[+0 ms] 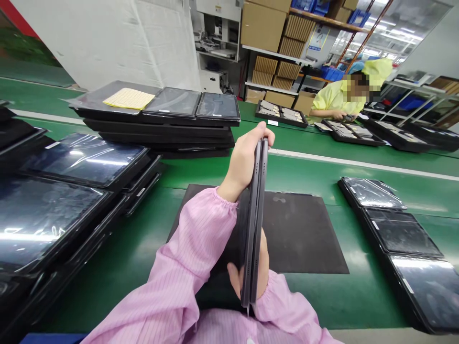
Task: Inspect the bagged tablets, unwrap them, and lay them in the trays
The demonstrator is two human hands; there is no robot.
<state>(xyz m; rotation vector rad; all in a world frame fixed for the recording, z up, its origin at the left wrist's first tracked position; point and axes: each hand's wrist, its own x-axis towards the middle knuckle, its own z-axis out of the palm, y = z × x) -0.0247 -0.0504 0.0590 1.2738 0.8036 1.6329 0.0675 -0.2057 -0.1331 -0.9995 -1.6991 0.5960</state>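
Observation:
Two dark tablets (255,220) are held face to face and on edge, their thin sides with speaker holes turned toward me. My left hand (244,160) is closed over their far upper end, fingers wrapped across the top corner. Lower down, my right hand (263,263) grips the near end, with fingers showing on both sides of the pair. The tablets are tilted up above a black mat (301,234) on the green bench. Their screens are mostly hidden from view.
Stacked trays of film-covered tablets (82,160) stand at left, with more trays (172,102) behind, topped by a yellow sheet (129,99). A tray of three tablets (403,231) lies at right. Across the bench, a person in yellow (340,98) works beside trays of small parts (281,112).

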